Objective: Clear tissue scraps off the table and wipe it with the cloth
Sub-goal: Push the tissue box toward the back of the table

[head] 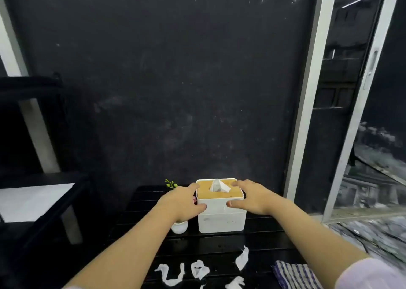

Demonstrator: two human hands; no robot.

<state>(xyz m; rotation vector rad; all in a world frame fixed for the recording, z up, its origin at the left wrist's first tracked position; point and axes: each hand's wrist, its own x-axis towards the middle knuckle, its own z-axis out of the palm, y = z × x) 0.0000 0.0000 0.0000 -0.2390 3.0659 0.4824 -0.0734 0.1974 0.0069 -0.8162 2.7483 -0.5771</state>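
Nearest the camera, torn white tissue scraps (pixel 198 269) scattered over the black slatted worktop (pixel 259 238), thin, crumpled, curling into loops and strips; lowest ones cut off by the bottom edge. Just right of them, a striped cloth (pixel 294 275), blue-grey and white, soft and rumpled, lying flat on the worktop's near right corner, partly cut off at the bottom and partly covered by a pale sleeve (pixel 371 273). Two bare forearms reaching forward over the scraps.

Farther in, a boxy white tissue holder (pixel 220 220) with rounded corners and a smooth wooden lid, a peak of tissue (pixel 217 186) poking up from the slot. Left hand (pixel 181 202) clasping the holder's left side, thumb curled onto the front face, fingers wrapping the far left edge. Right hand (pixel 250 197) gripping the right side the same way, thumb on the front, fingers over the lid's corner. Fingertips behind the box hidden.

Tucked under the left wrist, a small round white pot (pixel 179 226), glossy, mostly hidden; green buds (pixel 171 183) showing above the hand.

Beyond, a dark matte wall (pixel 167 80), faintly scuffed. Left, black shelving (pixel 44 179), hard to make out. Right, a pale door frame (pixel 307 95) and reflective glass, blurred.
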